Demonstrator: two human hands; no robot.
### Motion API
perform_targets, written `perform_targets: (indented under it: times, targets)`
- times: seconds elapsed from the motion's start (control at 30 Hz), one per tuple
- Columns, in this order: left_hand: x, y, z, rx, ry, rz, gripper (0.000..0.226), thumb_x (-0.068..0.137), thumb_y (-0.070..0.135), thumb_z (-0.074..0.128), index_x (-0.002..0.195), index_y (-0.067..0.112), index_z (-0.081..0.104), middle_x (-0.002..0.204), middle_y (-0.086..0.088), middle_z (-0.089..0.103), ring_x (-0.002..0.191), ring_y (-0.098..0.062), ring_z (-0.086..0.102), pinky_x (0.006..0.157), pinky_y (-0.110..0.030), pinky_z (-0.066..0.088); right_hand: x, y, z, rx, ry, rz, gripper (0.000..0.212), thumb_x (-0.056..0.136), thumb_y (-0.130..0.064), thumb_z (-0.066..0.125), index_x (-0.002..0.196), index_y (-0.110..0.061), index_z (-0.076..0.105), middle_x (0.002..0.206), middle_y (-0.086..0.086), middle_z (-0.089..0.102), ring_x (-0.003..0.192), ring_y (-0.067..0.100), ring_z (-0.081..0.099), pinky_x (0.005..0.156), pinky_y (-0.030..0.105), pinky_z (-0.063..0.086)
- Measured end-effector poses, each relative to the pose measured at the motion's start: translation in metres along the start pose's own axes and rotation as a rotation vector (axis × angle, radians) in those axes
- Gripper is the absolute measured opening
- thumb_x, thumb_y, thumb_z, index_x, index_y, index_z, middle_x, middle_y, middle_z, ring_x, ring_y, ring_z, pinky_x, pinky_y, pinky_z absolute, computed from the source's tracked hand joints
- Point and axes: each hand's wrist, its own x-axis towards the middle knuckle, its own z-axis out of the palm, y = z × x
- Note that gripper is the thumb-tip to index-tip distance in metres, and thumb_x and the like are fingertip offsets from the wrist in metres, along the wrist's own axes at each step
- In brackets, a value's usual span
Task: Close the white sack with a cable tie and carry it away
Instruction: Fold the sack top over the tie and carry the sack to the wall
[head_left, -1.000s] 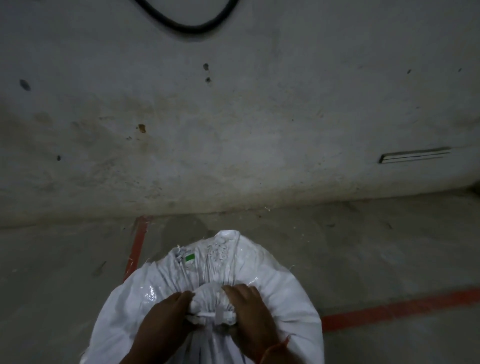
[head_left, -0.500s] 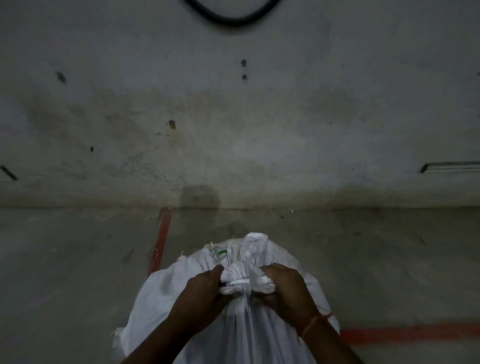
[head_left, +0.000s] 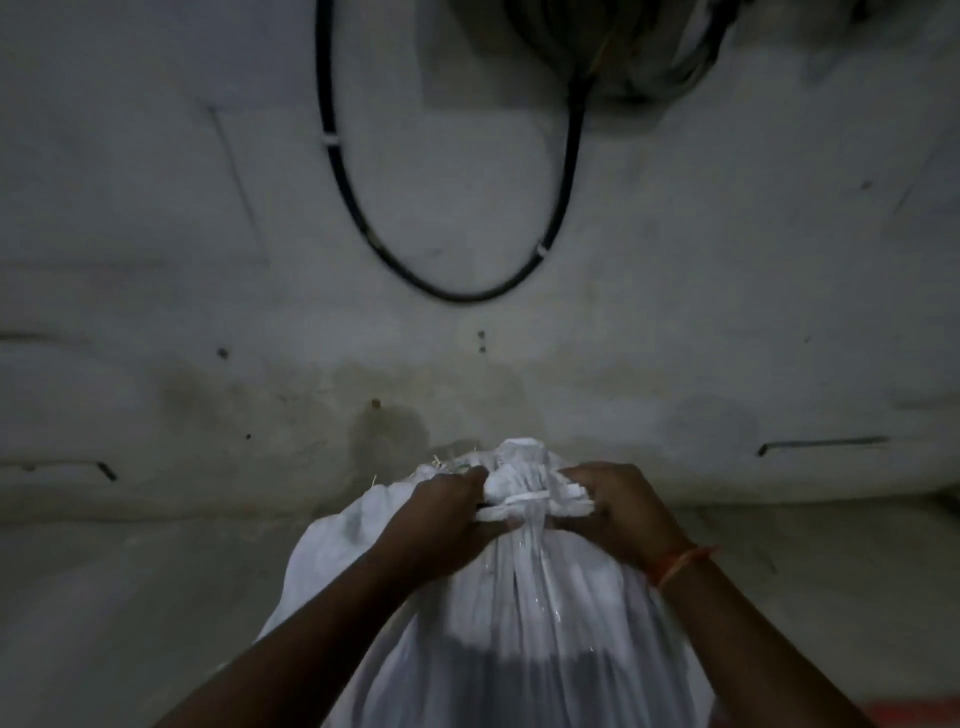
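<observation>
The white sack (head_left: 519, 613) fills the lower middle of the head view, its mouth bunched into a neck. A white cable tie (head_left: 524, 499) circles that neck. My left hand (head_left: 441, 514) grips the neck from the left, and my right hand (head_left: 618, 506) grips it from the right, both fists closed on the gathered cloth just beside the tie. The sack hangs long and stretched below my hands. Its bottom is out of view.
A stained grey wall (head_left: 208, 260) stands close ahead. A black cable (head_left: 457, 296) loops down it, with a coil of cables (head_left: 623, 47) hanging above. Grey floor (head_left: 130, 597) lies on both sides, with a red line (head_left: 904, 719) at the lower right.
Both hands have risen with the sack's neck, and the sack now hangs stretched. The view has tilted up, showing more wall and the cable loop.
</observation>
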Motion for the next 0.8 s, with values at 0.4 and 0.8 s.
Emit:
perform_targets:
  times: [0.4,0.8]
  targets:
    - [0.142,0.131,-0.128,0.062,0.12,0.124,0.055,0.08,0.07,0.054,0.099,0.019,0.066,0.094,-0.001,0.076,0.089,-0.023,0.07,0.068,-0.029,0.046,0.043,-0.042,-0.234,-0.067,0.132,-0.129,0.02,0.064,-0.043,0.09,0.07,-0.041,0.071,0.069,-0.021,0.07,0.066,-0.014,0.062,0.06,0.007,0.04]
    - [0.254,0.285,-0.088,0.088,0.13,0.114,0.035,0.086,0.066,0.055,0.084,0.031,0.051,0.066,0.014,0.053,0.063,-0.01,0.058,0.059,-0.026,0.039,0.017,0.06,-0.399,-0.158,0.166,-0.14,0.036,0.06,-0.051,0.088,0.083,-0.024,0.08,0.078,-0.006,0.078,0.071,0.003,0.071,0.069,0.027,0.054]
